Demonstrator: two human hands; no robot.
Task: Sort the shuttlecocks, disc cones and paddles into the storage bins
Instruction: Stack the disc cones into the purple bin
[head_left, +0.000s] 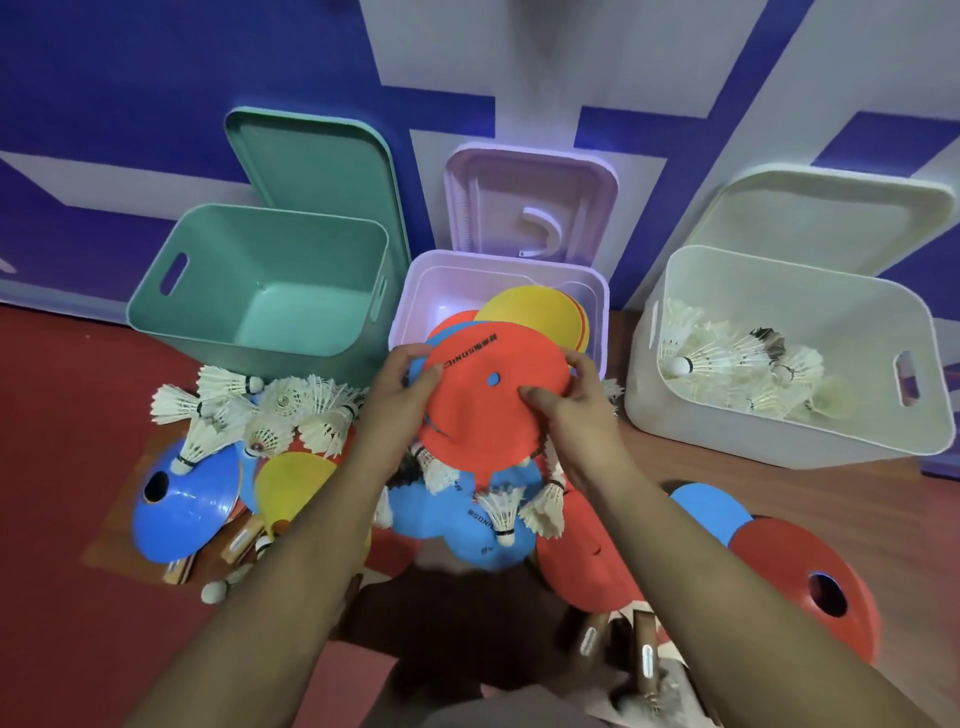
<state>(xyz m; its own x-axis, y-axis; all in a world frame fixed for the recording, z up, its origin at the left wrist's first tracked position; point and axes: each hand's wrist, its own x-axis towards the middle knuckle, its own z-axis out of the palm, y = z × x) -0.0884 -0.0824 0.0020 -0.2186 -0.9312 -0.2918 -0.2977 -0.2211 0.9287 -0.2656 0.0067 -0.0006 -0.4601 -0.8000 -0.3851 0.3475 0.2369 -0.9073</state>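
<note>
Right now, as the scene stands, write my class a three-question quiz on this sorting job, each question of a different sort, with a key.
1. True or false: the white bin holds shuttlecocks.
2. Multiple choice: the left hand and right hand together hold A) a paddle, B) a red disc cone, C) a shuttlecock.
3. Short answer: which bin shows nothing inside?
Key: 1 true; 2 B; 3 the green bin.
</note>
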